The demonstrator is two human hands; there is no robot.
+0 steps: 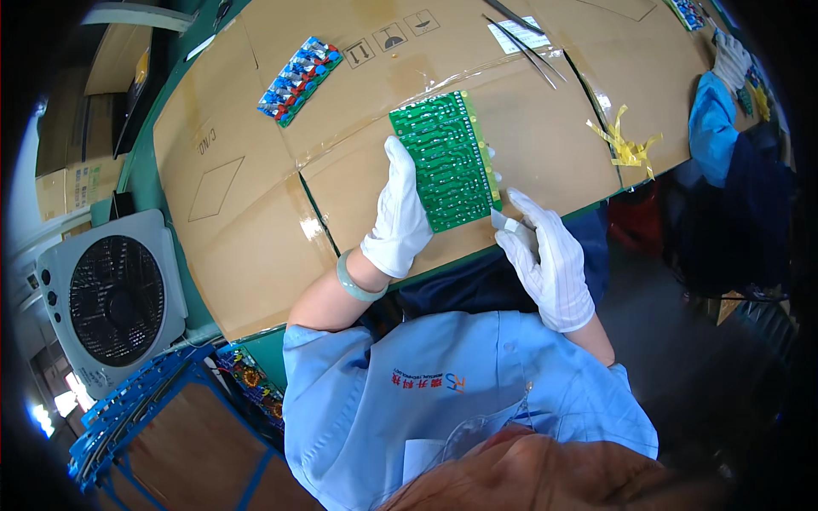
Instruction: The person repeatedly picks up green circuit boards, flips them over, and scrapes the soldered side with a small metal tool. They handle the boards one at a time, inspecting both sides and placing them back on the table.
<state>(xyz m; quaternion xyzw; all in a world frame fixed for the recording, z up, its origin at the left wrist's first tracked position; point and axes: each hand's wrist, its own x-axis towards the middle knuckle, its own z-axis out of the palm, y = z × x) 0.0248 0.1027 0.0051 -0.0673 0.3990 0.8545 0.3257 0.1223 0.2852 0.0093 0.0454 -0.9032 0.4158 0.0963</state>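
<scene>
Green circuit board (pixel 445 160): thin, stiff, light, fragile. My left hand (pixel 399 213) flat, pinning it; right hand (pixel 550 260) pinching small white strip (pixel 504 222) at board's edge. Hold by edges.

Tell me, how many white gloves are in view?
2: the left white cloth glove rests on the green circuit board; the right white cloth glove sits at its lower right corner.

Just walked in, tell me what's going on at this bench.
A person in white gloves works on a green circuit board lying on a cardboard-covered table. The left hand presses on the board's left edge. The right hand pinches a small clear strip at the board's lower right corner. Tweezers and yellow tape scraps lie farther back.
</scene>
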